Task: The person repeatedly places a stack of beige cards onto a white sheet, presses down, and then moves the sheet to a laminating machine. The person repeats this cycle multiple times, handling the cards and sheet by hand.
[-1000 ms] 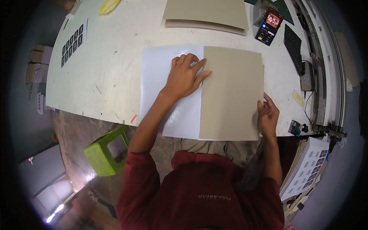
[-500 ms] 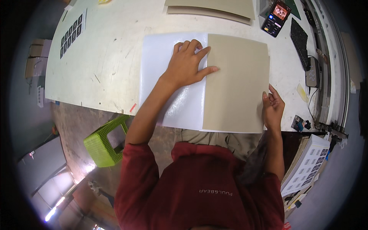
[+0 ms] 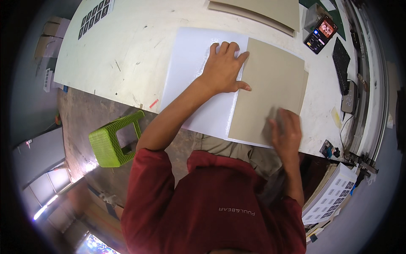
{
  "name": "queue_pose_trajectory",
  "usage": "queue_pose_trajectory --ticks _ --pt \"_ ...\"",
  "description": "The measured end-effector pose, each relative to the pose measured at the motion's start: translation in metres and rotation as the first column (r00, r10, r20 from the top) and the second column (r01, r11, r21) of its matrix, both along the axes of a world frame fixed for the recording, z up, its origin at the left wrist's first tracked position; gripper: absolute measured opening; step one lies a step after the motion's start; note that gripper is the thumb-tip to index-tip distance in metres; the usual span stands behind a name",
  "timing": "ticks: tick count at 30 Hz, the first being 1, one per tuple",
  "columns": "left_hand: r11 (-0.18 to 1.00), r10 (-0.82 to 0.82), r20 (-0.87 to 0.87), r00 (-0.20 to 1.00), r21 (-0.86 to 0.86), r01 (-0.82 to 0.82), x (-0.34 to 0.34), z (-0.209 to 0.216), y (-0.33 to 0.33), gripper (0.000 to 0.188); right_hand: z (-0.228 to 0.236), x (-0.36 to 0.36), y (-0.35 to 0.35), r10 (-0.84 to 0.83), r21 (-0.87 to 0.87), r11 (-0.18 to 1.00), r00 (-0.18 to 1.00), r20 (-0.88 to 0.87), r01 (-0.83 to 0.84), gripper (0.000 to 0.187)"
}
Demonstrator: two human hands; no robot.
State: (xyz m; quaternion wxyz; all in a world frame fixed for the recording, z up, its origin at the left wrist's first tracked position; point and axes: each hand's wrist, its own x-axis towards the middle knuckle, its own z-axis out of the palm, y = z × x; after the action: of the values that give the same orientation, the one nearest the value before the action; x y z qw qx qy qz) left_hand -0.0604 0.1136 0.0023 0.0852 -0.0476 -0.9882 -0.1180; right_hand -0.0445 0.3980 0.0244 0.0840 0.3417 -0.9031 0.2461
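Note:
A glossy white sheet (image 3: 192,46) lies on the table, with a beige board (image 3: 275,72) over its right part. Across the board's left edge my left hand (image 3: 224,70) rests with fingers spread, its fingers on the sheet and its thumb tip on the board. My right hand (image 3: 288,134), somewhat blurred, is over the board's lower right corner. Its thumb and fingers are apart with nothing seen between them. Along the right side a strip of white and another board edge show from beneath.
More beige boards (image 3: 262,12) lie at the far side. To the right are a phone (image 3: 321,34), a black strip-like object (image 3: 341,63), a digital clock (image 3: 349,97) and a metal rail (image 3: 367,84). A green stool (image 3: 111,144) stands left; printed sheets (image 3: 332,197) sit lower right.
My right hand has left the board's right edge and moved inward over its lower right corner. The left hand stays at the seam. The whole view has turned slightly.

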Motion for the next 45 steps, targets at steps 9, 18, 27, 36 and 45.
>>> queue_pose_trajectory --ticks 9,18,27,36,45 --pt "0.995 0.057 0.086 0.995 0.082 -0.064 0.17 0.013 0.018 0.111 -0.009 0.011 -0.002 0.104 0.12 0.985 0.981 0.166 -0.125 0.045" --pt "0.802 0.597 -0.448 0.666 0.295 -0.52 0.199 -0.057 0.043 0.121 -0.007 0.006 0.011 0.176 0.072 0.979 0.97 0.17 -0.19 0.041" --pt "0.964 -0.021 0.076 0.997 0.267 0.0 0.081 -0.031 0.088 0.108 0.045 -0.05 0.048 0.135 -0.324 0.941 0.769 0.625 0.098 0.049" --pt "0.967 -0.032 0.087 0.996 0.256 0.008 0.075 -0.025 0.091 0.104 -0.063 -0.135 -0.11 0.377 0.205 0.902 0.925 0.055 -0.38 0.074" --pt "0.969 -0.072 0.176 0.982 0.246 0.027 0.077 -0.024 0.087 0.098 -0.041 -0.041 0.009 0.45 0.206 0.848 0.868 0.208 -0.489 0.083"
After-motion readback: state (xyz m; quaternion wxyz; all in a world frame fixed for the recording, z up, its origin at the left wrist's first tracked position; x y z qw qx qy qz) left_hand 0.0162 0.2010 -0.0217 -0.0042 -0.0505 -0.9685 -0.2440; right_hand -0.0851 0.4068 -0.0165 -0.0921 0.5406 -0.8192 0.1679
